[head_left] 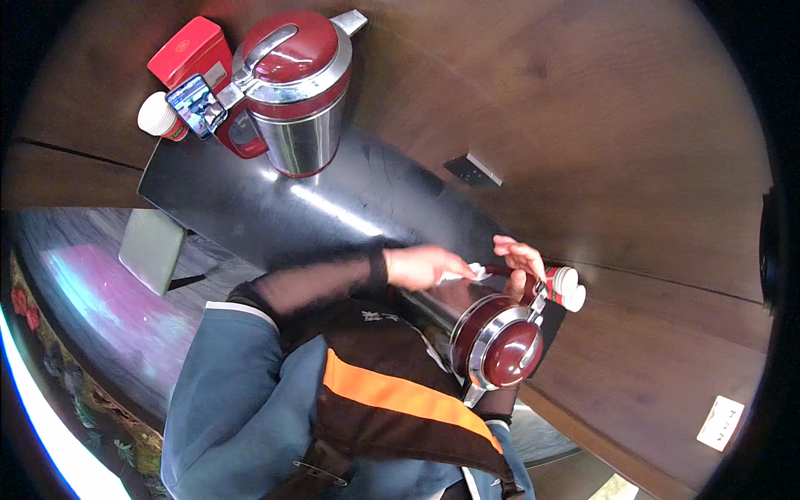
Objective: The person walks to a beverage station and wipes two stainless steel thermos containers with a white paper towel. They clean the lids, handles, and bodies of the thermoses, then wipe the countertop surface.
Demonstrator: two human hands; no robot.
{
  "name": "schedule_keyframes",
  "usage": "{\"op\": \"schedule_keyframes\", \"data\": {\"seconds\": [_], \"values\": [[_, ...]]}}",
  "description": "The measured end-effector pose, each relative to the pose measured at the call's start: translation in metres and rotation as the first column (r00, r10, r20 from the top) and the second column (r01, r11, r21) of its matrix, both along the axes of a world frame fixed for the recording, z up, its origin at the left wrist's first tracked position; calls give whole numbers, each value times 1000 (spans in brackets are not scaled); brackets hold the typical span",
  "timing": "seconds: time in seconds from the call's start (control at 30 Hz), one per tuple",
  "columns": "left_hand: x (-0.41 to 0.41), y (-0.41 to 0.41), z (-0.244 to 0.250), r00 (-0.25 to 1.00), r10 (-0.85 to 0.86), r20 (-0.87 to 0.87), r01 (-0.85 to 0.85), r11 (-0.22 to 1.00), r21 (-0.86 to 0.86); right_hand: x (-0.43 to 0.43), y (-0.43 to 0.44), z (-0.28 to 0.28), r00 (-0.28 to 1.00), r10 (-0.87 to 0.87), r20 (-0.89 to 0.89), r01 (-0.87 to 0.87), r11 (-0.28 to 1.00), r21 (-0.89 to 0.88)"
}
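Observation:
A dark red and steel vacuum jug (494,337) lies tilted before me, its lid towards the lower right. My left hand (425,265) presses a white cloth or tissue (478,272) against the jug's side, close to the handle. At the handle (500,270) is my right hand (522,259), with the thumb on one side and the fingers spread on the other; the forearm runs partly hidden behind the jug. A second jug (300,134) of the same kind stands upright on the black counter (350,194), its handle facing left.
Beside the upright jug are a red box (190,53), a phone (197,107) with its screen lit, and stacked paper cups (159,115). More paper cups (565,287) stand near my right hand. A brown wood-grain surface (594,156) borders the counter. A pale chair (150,247) is at left.

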State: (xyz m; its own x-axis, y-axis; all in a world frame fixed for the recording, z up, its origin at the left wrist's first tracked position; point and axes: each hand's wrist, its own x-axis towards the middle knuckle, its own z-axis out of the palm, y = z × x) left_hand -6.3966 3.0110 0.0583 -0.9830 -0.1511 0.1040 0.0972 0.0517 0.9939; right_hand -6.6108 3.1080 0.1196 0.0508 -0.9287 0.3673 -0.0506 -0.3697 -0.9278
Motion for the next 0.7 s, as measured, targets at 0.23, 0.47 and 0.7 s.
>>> {"op": "schedule_keyframes", "data": {"seconds": [0.23, 0.47, 0.7], "values": [[25, 22, -29, 928, 189, 320, -96, 953, -287, 5, 2, 6, 998, -43, 40, 41, 998, 48], [-4, -2, 17, 998, -29, -49, 21, 989, -147, 2, 3, 1, 998, -43, 41, 41, 998, 41], [-9, -21, 0, 965, -208, 159, 96, 846, 525, 21, 7, 18, 981, -177, 79, 162, 971, 175]]}}
